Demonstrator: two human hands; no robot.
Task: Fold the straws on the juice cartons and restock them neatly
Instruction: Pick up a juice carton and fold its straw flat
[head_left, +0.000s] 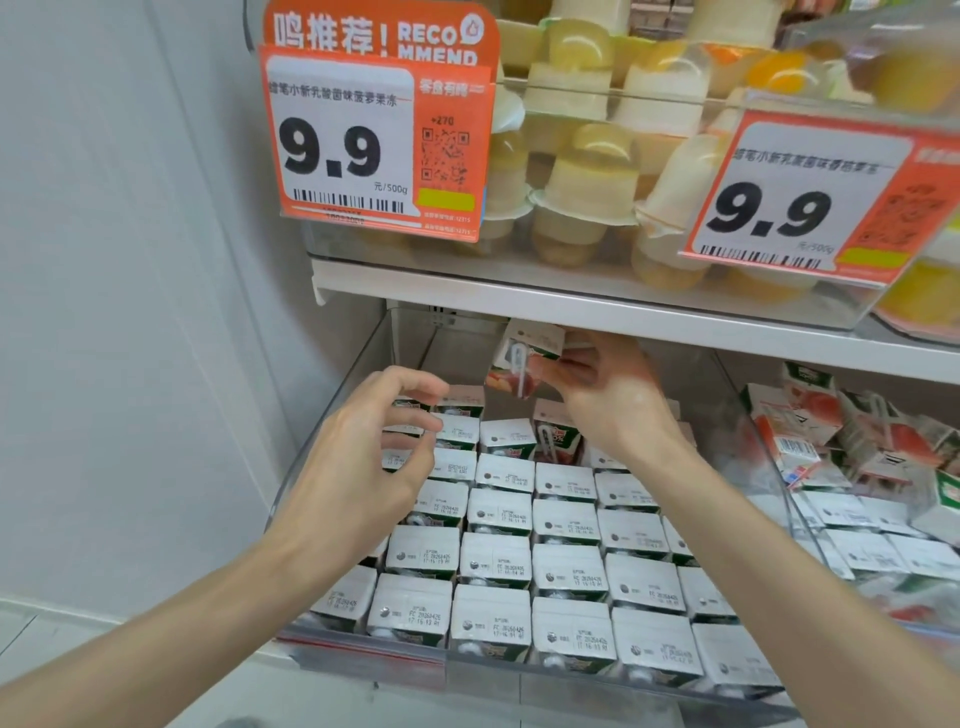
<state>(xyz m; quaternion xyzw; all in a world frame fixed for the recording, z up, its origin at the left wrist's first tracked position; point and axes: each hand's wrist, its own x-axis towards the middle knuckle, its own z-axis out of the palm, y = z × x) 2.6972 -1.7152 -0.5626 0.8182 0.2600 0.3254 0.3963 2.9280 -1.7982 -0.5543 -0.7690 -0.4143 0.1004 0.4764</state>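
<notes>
White-topped juice cartons (566, 566) stand in tight rows in the clear bin (467, 670) as I work the lower shelf from afar. My right hand (597, 395) holds the lifted carton (524, 358) above the back rows, just under the shelf board (571, 306), its grip wrapped round the carton's right side. The straw (519, 369) lies on the face turned toward me and toward my left hand (363, 457). Its long axis runs roughly top to bottom of the tilted carton, and the bend is at the upper end. My left hand hovers below and to the left, apart from the carton, over the rear-left rows, its grip loosely curled and holding nothing. That free hand is nearer the straw's open face, so I judge the fold falls to it: a reach up and to the right, then a press along the straw's length. Loose cartons (857, 441) lie jumbled in the neighbouring bin.
</notes>
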